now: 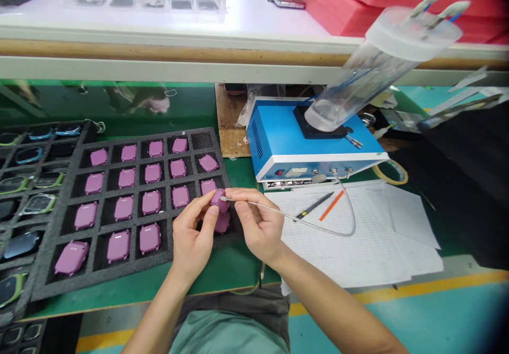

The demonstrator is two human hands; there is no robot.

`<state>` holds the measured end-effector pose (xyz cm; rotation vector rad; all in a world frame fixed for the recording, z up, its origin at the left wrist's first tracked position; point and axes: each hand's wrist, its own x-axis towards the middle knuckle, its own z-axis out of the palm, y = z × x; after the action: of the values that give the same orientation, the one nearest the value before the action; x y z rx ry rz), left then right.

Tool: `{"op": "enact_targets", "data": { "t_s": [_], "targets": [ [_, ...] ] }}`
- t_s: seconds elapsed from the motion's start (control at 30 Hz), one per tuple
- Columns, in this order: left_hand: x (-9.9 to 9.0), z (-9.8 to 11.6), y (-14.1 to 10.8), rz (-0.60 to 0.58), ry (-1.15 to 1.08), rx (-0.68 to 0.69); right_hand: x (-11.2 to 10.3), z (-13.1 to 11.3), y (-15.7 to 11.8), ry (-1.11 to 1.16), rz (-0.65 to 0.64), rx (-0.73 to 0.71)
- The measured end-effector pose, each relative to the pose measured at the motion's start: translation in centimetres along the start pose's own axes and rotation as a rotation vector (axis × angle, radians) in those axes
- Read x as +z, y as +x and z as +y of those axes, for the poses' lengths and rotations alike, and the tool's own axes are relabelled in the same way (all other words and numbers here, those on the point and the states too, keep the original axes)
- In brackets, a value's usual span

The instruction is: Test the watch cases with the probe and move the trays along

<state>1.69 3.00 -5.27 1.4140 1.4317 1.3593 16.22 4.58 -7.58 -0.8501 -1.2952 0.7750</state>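
Observation:
My left hand [194,236] pinches a purple watch case [218,202] between thumb and fingers, above the right part of a dark foam tray [129,271]. My right hand [260,229] is closed at the case's right side, with a thin grey cable [330,232] running between its thumb and forefinger. The cable's metal tip meets the face of the case turned toward me; whether it is plugged in, I cannot tell. From there the cable loops right to a blue box [318,150]. Several more purple watch cases [151,202] lie in the tray's compartments.
Another foam tray [34,264] with watches stands at the left. Papers [342,258] bearing a pen [316,205] and an orange strip [331,205] lie at the right. A tall clear tube [358,78] leans up from the blue box past the shelf edge [178,73].

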Motion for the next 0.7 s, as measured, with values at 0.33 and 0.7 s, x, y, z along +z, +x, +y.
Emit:
{"op": "enact_targets", "data": {
  "t_s": [0.33, 0.7],
  "targets": [
    [0.00, 0.15, 0.01, 0.006, 0.001, -0.005, -0.03, 0.06, -0.05, 0.011, -0.003, 0.012],
    [0.01, 0.14, -0.02, 0.005, 0.011, -0.009, 0.01, -0.01, -0.01, 0.002, -0.001, 0.005]
  ]
}}
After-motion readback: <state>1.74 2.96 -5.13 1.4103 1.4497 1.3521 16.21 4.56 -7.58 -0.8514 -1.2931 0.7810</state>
